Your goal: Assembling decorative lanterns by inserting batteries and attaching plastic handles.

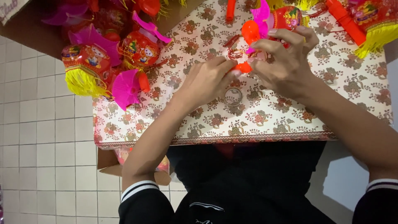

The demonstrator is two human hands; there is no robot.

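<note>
At the twelve o'clock end of the floral-patterned tabletop (265, 120), the person's two hands meet over one small red lantern ornament (286, 17) with magenta paper fins and an orange plastic piece (250, 32) beside it. The left hand (205, 81) comes in from seven o'clock, its grip pinched on an orange fitting (243, 67) at the base of the piece, thumb and forefinger closed tight on it. The right hand (286, 62) comes in from four o'clock, its grip curled about the ornament's lower body and the thin red cord (235, 52) looped there; the fingers hide the exact contact, so whether it clasps cord or shell cannot be told. The ornament sits just off the cloth, between both hands, near the far edge. At ten o'clock a heap of finished lanterns (141, 49) with yellow tassels (81, 81) fills an open box, well apart from the work. Further tasselled pieces (375, 31) lie at one o'clock. A small round disc (233, 96) rests on the cloth just below the hands. Judgement: the fitting step is best served by a steady right hand, with the left seating the orange part squarely, the cord kept free of the join, and light pressure so the paper fins are not crushed.
</note>
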